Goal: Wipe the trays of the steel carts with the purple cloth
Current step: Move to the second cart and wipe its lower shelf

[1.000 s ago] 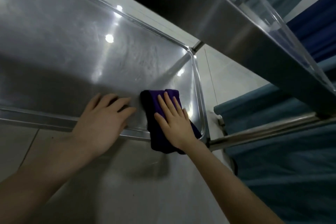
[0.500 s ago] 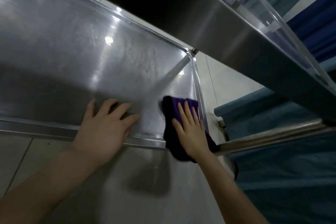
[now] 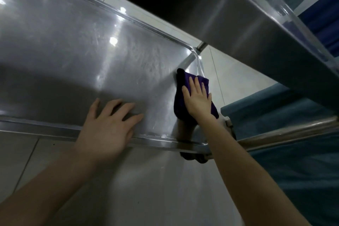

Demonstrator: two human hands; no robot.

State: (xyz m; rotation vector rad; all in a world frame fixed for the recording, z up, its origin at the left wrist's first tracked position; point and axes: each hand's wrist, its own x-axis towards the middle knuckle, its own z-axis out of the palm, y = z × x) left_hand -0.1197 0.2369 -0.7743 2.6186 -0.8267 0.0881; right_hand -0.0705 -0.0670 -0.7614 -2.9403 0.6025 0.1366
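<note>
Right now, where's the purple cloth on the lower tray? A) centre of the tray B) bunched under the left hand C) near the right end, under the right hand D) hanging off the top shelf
C: the purple cloth lies by the lower tray's right end, with the right hand pressed flat on it; the left hand rests bare on the steel.

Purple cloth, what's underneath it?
The purple cloth lies on the steel tray, near its corner, with the right hand pressed flat on top. The metal right beneath it is covered, so unseen.
</note>
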